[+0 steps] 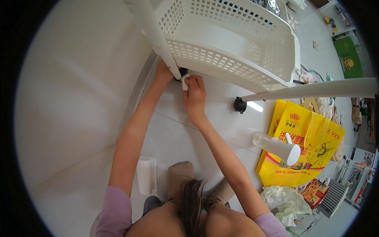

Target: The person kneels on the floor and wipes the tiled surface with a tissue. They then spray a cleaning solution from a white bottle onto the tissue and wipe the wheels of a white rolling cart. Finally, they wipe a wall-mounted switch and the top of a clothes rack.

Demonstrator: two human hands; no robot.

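A white rolling cart with a perforated plastic basket (216, 60) stands in front of me on white pole legs. My left hand (164, 72) is at the foot of the near left leg, partly behind the pole (165, 50); its fingers are hidden, so its grip cannot be told. Just right of that leg's black caster (183, 72), my right hand (196, 90) pinches a crumpled white tissue (185, 82) against or very near the caster. Another black caster (240, 105) ends the right leg. A paper towel roll (146, 175) lies on the floor beside my left arm.
A white wall (80, 97) rises close on the left. To the right, a clear spray bottle with a white head (276, 147) overlaps yellow shopping bags (299, 169). Nearer me are plastic bags (285, 201) and a checkered box (333, 197). My feet are on the tiles below.
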